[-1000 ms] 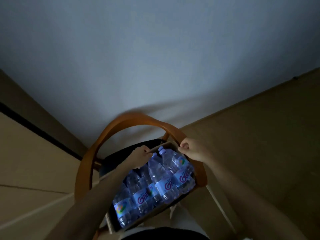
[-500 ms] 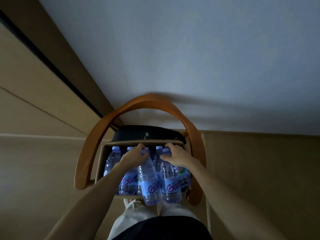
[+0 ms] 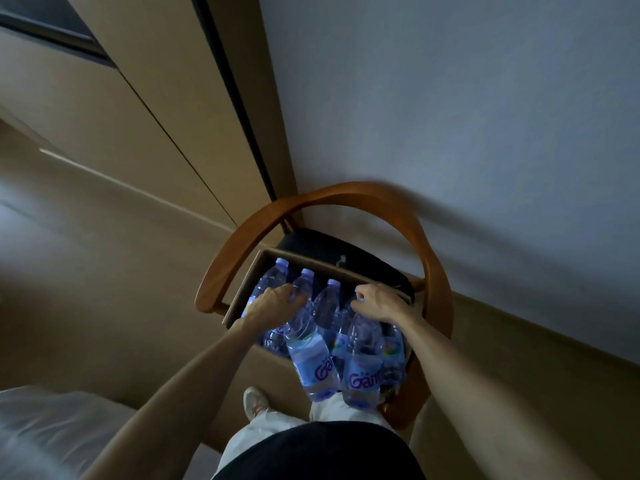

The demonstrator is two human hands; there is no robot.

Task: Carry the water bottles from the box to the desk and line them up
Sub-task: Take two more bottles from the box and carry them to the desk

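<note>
A cardboard box [image 3: 242,296] of clear water bottles with blue labels sits on a chair seat. My left hand [image 3: 275,304] grips the neck of one bottle [image 3: 311,362], lifted clear of the box. Beside it, my right hand [image 3: 375,301] grips the cap end of a second bottle [image 3: 362,370], also raised above the box. Several more bottles [image 3: 329,303] stand upright in the box behind. The desk is not in view.
The box rests on a chair with a curved wooden armrest [image 3: 346,192] and a dark seat [image 3: 332,249], set against a pale wall [image 3: 450,116]. A wooden cabinet front [image 3: 138,98] stands left. My shoe [image 3: 256,401] is on the floor below; white bedding [image 3: 45,431] shows bottom left.
Both hands have closed on bottle tops and pulled two bottles up and toward me. The view has swung left, showing more cabinet and floor.
</note>
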